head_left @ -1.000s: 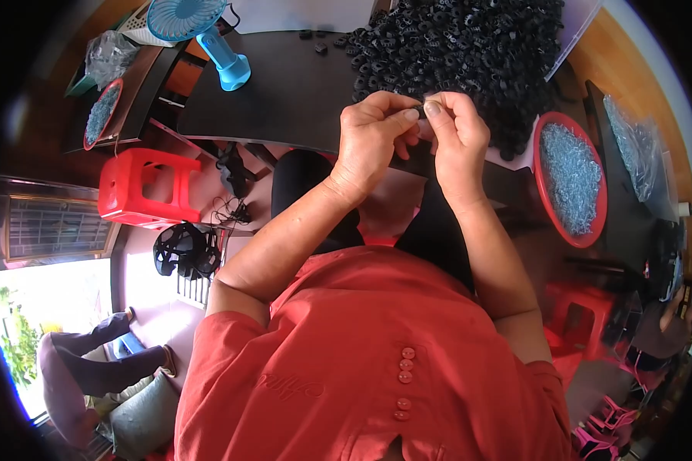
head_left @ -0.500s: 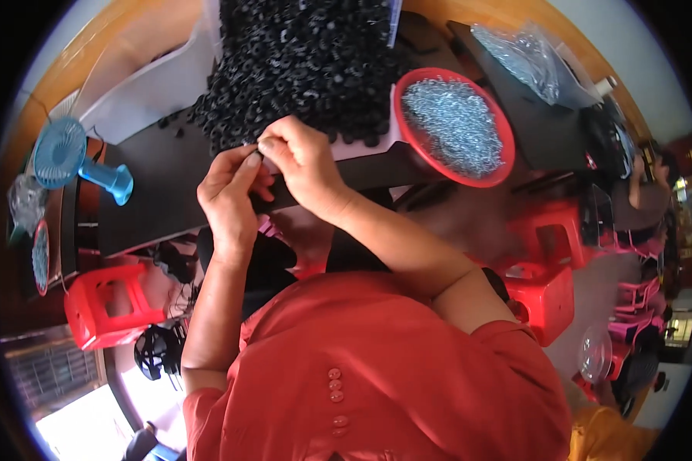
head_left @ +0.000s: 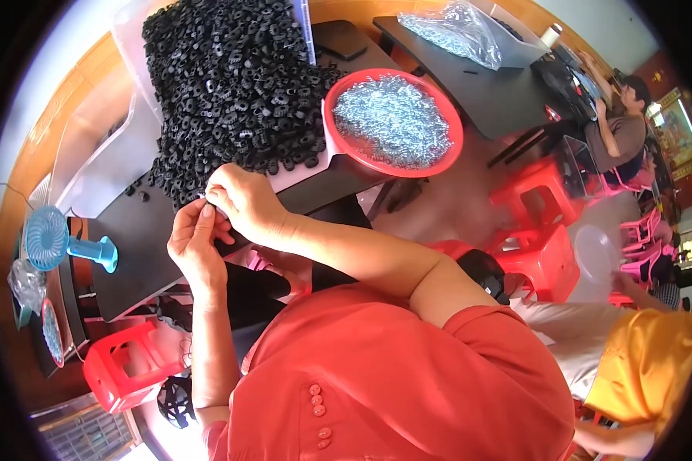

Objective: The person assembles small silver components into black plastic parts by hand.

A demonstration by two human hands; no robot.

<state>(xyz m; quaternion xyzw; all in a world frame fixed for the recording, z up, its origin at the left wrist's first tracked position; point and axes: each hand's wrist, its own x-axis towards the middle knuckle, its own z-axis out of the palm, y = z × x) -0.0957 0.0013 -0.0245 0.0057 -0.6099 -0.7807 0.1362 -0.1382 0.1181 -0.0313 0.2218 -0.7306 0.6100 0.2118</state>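
My left hand (head_left: 198, 240) and my right hand (head_left: 247, 203) meet fingertip to fingertip at the near edge of a heap of small black plastic parts (head_left: 231, 92). A small dark piece, seemingly one of those black parts, is pinched in my left thumb and fingers, mostly covered by them. The right thumb and forefinger are closed at the same spot; what they hold is too small to make out. To the right of the heap stands a red basin (head_left: 457, 146) full of small silvery metal pieces (head_left: 396, 119).
A blue fan (head_left: 48, 238) stands on the dark table (head_left: 123, 265) at left. Red stools (head_left: 542, 261) are at right and another red stool (head_left: 127, 365) at lower left. A person in yellow (head_left: 646, 361) is close on my right; another person (head_left: 619, 134) sits farther off.
The view has swung, so the heap and basin appear farther left. A person in yellow now shows more fully at lower right. My hands stay together in the same pinch.
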